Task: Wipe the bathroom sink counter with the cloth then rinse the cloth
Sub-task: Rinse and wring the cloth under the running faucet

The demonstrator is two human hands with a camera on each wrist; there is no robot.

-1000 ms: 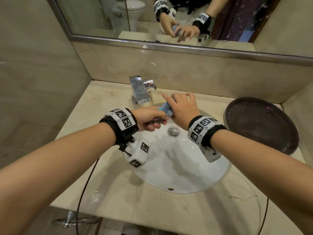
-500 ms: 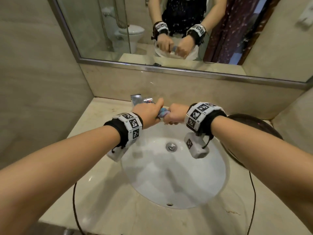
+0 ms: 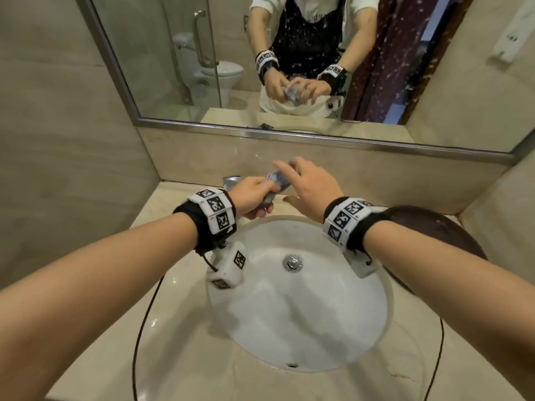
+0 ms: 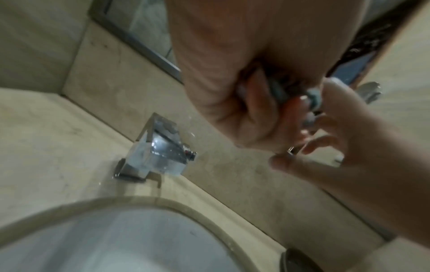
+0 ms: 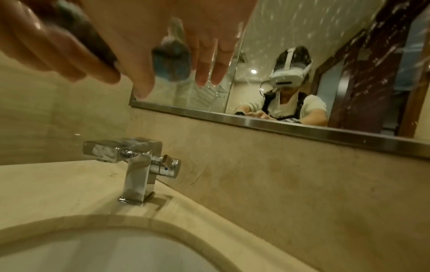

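A wet blue-grey cloth [image 3: 274,184], twisted into a roll, is held above the back rim of the white sink basin [image 3: 304,319]. My left hand [image 3: 260,201] grips one end of the roll in a fist. My right hand [image 3: 287,169] hovers over the other end with straight, spread fingers, at most touching it. In the right wrist view the free end of the cloth [image 5: 172,62] shows between those fingers. The left wrist view shows the cloth [image 4: 280,92] inside my left fist, with my right hand [image 4: 309,143] loose beside it.
The chrome faucet [image 3: 231,180] stands just behind my left hand, with no water seen running. A dark round tray [image 3: 434,235] lies on the beige counter [image 3: 162,204] to the right of the basin. A mirror [image 3: 162,68] and a side wall close off the back and left.
Half a second ago both hands gripped the twisted cloth over the basin. My right hand has since opened its fingers, and both hands have moved up toward the faucet.
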